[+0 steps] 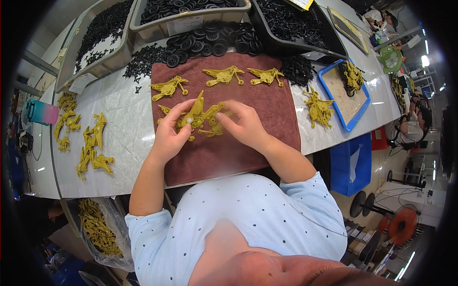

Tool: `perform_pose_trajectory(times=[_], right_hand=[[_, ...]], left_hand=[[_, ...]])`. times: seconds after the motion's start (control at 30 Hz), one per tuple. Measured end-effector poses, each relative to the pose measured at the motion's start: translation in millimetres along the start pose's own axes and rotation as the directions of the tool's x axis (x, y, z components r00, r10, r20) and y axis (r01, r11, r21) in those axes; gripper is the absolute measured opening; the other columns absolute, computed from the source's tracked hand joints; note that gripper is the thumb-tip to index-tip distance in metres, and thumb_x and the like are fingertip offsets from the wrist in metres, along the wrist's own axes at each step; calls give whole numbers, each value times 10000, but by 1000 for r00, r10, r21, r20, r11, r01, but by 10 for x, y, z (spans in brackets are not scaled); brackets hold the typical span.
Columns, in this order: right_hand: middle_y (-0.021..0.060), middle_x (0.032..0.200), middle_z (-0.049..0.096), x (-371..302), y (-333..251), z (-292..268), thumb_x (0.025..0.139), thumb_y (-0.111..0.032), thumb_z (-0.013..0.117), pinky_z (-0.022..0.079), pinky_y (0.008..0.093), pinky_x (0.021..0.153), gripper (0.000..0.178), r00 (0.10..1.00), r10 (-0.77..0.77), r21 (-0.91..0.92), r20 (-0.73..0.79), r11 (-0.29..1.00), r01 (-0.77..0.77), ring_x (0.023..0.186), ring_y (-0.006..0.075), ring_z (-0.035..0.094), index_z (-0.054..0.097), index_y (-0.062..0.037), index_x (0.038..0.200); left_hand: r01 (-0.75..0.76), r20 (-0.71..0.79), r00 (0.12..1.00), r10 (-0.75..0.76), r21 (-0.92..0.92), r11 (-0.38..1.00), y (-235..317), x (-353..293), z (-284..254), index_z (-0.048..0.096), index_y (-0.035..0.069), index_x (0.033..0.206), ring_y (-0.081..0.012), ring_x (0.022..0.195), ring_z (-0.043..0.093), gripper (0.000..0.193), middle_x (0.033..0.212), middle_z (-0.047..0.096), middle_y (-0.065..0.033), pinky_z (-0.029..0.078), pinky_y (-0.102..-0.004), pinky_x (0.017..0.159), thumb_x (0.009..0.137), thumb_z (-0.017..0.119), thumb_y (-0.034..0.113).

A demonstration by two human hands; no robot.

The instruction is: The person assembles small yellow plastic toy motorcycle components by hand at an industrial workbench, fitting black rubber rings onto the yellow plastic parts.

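Observation:
Over the brown-red cloth, my left hand is closed on a yellow plastic toy motorcycle body, which has a small pale round piece on its side. My right hand pinches the right end of that same body between thumb and fingers. More yellow pieces lie on the cloth just under and beside my hands, partly hidden by them. Along the cloth's far part, three similar yellow bodies rest in a row.
Beyond the cloth are loose black toy wheels, a grey bin of wheels, another grey bin and a black bin of small black parts. Yellow parts lie left; a blue-rimmed tray stands right. A cup is far left.

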State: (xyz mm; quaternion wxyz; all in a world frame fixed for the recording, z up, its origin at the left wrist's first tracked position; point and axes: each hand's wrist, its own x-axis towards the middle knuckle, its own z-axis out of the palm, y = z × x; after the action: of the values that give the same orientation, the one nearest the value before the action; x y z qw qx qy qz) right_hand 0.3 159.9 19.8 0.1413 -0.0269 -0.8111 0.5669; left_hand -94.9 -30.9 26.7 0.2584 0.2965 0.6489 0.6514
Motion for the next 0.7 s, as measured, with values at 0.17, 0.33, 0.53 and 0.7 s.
perform_pose_trajectory(times=[0.17,0.33,0.53,0.7], right_hand=[[111,941,662,2,11,-18,855,-140,640,501,274,678,241,999,34,-68,27,997,-33,757,167,640,614,1,1049],[119,940,658,-2,15,-18,846,-135,639,501,281,679,249,999,33,-65,17,997,-32,754,179,640,611,3,1052],[123,939,653,1,3,-18,839,-124,636,500,284,674,246,1000,16,-77,12,997,-16,745,186,642,609,5,1047],[116,934,652,-3,27,-17,843,-113,634,497,273,663,234,999,27,-74,23,997,-26,741,169,640,610,4,1044]], left_hand=[[-30,-5,1000,31,74,997,-2,3,-24,516,-45,1241,-150,1031,532,482,1095,549,-82,400,-250,909,761,464,-53],[-50,19,999,48,105,993,27,12,-26,519,-45,1242,-150,1021,532,477,1089,547,-80,400,-251,905,769,463,-48],[30,10,999,-31,38,999,-17,-14,-41,519,-31,1259,-106,877,546,423,1075,555,-57,434,-220,772,837,479,-16],[181,5,983,-183,-170,969,3,-19,-19,522,7,1273,-49,702,514,353,965,589,-22,404,-169,582,934,474,93]])
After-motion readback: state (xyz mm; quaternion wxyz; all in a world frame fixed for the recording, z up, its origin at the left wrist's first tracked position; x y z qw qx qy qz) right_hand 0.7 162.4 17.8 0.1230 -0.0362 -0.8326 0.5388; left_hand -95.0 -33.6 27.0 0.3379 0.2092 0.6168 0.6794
